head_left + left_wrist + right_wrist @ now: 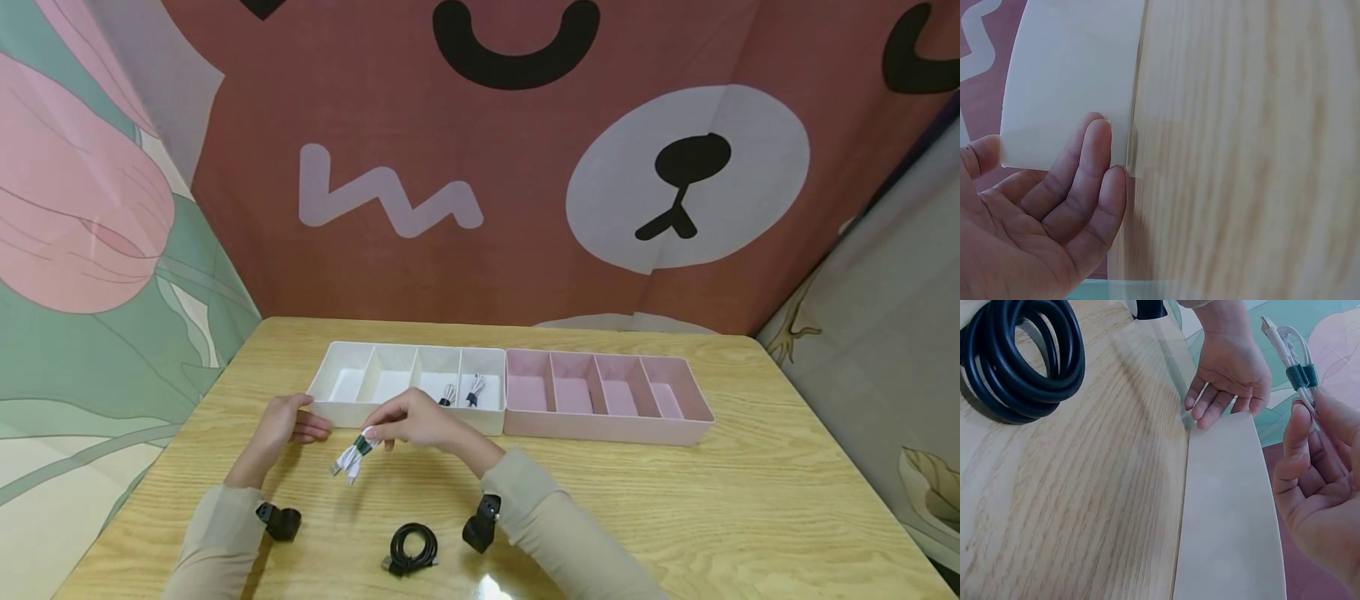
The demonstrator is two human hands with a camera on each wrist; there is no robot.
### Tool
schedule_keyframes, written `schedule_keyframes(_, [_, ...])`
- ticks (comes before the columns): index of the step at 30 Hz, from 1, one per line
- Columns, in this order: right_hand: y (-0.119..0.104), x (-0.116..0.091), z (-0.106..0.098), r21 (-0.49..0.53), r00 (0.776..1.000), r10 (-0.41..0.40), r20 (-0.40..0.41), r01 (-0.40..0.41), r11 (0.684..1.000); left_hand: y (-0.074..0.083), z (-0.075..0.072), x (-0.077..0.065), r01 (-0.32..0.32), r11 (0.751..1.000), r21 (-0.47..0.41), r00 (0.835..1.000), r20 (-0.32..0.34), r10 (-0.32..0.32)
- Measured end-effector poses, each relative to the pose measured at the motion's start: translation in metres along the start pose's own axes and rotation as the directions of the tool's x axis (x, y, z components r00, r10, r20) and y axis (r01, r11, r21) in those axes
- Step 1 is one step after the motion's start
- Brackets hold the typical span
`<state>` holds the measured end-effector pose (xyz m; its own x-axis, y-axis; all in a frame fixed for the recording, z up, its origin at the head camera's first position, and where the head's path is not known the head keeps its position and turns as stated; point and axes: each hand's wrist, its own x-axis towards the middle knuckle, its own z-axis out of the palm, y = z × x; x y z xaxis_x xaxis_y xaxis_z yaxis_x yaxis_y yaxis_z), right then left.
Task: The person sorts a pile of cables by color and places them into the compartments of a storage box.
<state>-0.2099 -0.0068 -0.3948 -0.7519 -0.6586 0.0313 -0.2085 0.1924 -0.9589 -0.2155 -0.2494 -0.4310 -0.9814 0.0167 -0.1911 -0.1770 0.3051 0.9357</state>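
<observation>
— What is held by the right hand [416, 419]?
— A white, green-banded cable bundle [349, 457] is pinched in front of the white four-compartment plastic tray [337, 415].
— And the left hand [279, 423]?
— It is rested, fingers loosely straightened, against the tray's left end. A coiled black cable [428, 552] is seen farther in front, on the wooden surface [750, 508].

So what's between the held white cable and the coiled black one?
In the head view, only bare tabletop shows between the white cable and black cable.
</observation>
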Motion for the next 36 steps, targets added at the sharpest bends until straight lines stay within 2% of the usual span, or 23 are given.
schedule_keyframes(25, [-0.002, 0.008, -0.013, 0.083, 0.994, -0.028, -0.103, 0.037, 0.996, 0.000, 0.000, 0.000, 0.008, 1.000, 0.009, 1.000, -0.006, -0.008])
schedule_keyframes(36, [0.004, 0.014, -0.019, 0.094, 0.984, 0.006, -0.178, 0.011, 0.995, -0.001, 0.000, 0.001, 0.003, 1.000, -0.004, 1.000, -0.010, -0.003])
